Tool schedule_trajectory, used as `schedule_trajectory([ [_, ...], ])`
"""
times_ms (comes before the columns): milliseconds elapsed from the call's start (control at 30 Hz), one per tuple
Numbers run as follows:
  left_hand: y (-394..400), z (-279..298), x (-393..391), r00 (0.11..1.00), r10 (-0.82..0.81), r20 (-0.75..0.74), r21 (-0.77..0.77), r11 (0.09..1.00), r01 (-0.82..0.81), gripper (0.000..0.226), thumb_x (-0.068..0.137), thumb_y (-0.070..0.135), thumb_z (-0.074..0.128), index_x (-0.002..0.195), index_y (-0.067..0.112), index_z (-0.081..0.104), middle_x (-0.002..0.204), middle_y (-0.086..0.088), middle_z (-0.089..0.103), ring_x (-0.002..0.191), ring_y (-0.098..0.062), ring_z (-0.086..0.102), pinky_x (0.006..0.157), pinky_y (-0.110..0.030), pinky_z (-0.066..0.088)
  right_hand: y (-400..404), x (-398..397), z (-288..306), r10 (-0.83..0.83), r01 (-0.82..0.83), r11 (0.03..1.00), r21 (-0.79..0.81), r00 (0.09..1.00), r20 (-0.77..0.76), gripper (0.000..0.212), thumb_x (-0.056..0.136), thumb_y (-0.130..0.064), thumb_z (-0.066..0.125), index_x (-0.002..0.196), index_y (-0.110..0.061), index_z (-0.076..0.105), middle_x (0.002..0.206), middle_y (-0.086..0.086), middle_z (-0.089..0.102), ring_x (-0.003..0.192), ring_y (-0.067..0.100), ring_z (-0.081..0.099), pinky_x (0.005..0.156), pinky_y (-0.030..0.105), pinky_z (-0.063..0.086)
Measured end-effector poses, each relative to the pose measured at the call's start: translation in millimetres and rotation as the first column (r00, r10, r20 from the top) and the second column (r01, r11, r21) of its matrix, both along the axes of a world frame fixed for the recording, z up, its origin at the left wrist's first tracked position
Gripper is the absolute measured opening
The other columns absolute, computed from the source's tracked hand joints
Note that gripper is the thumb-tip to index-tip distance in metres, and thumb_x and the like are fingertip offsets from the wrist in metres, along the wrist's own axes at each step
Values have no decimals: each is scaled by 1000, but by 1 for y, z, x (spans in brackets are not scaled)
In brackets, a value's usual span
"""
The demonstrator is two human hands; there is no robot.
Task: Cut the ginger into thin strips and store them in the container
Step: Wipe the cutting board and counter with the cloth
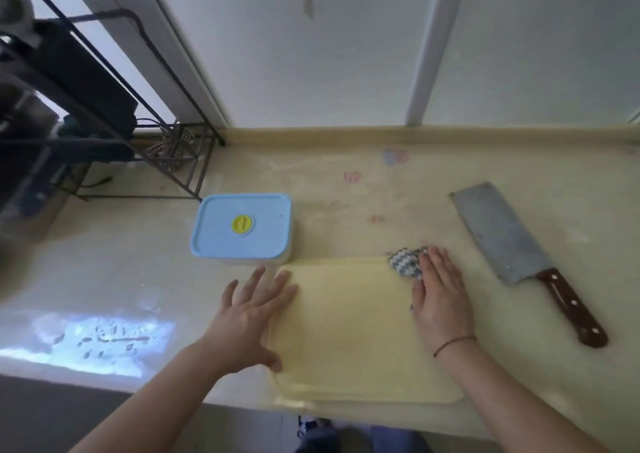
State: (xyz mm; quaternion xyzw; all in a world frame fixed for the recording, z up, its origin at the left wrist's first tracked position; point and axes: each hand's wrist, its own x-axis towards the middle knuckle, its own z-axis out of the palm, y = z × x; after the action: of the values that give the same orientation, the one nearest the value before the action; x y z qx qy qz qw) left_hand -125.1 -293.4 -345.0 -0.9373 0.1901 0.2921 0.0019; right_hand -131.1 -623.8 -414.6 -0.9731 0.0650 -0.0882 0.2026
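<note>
Pale yellow countertop [346,189], faint pink and blue marks toward the wall. Directly on it: cream cutting board [349,331] at near edge; lidded container [241,228], blue lid, just behind the board's far-left corner; cleaver [516,251] lying flat to the right; black wire rack [145,147] at far left. Patterned cloth [404,262] sits at the board's far-right corner.

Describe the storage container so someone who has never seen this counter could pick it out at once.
Start at the pale yellow cutting board near the counter's front edge, between the left hand and right hand. Just beyond the board's far-left corner sits the container, a rounded rectangular box. Its closed light blue lid with a round yellow valve in the middle sets it apart from the cleaver to the right.
</note>
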Motion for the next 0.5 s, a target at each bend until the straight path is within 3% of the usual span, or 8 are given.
schedule_trajectory([
  [100, 3, -4, 1, 1000, 8, 29, -60, 998, -7, 134, 63, 71, 77, 144, 51, -27, 160, 25, -25, 148, -15, -32, 122, -49, -13, 52, 8, 6, 18, -19, 1000, 18, 1000, 2, 50, 89, -19, 36, 120, 8, 65, 131, 27, 62, 123, 46, 59, 109, 39, 26],
  [200, 6, -6, 1, 996, 63, 65, -102, 993, -56, 149, 55, 73, 80, 153, 35, -25, 167, 10, 9, 154, -18, -7, 122, -40, 5, 115, 0, 17, 152, -150, 988, 42, 986, -66, 51, 89, -21, 37, 127, 0, 64, 138, 19, 59, 130, 38, 56, 116, 39, 31],
  [333, 18, -18, -4, 984, 96, 149, -133, 988, -77, 160, 36, 90, 68, 161, 16, -1, 151, -3, 46, 144, -23, 29, 106, -49, 30, 175, -35, 22, 337, -336, 941, 29, 931, -142, 56, 83, -30, 40, 129, -8, 64, 143, 11, 57, 134, 30, 53, 110, 52, 39],
  [400, 25, -26, -6, 977, 43, 208, -150, 989, -11, 158, 34, 85, 74, 158, 7, 13, 137, -7, 59, 132, -26, 44, 90, -53, 43, 192, -60, 21, 432, -437, 899, 16, 883, -183, 57, 82, -37, 42, 128, -11, 64, 142, 9, 58, 135, 27, 52, 108, 49, 46],
  [500, 25, -24, -6, 962, 1, 272, -106, 994, 29, 161, 29, 68, 90, 157, 3, 17, 127, -6, 64, 124, -31, 57, 82, -53, 48, 183, -90, 22, 520, -537, 842, -49, 832, -192, 50, 87, -31, 42, 129, -15, 63, 143, 4, 58, 137, 22, 50, 113, 41, 41],
])
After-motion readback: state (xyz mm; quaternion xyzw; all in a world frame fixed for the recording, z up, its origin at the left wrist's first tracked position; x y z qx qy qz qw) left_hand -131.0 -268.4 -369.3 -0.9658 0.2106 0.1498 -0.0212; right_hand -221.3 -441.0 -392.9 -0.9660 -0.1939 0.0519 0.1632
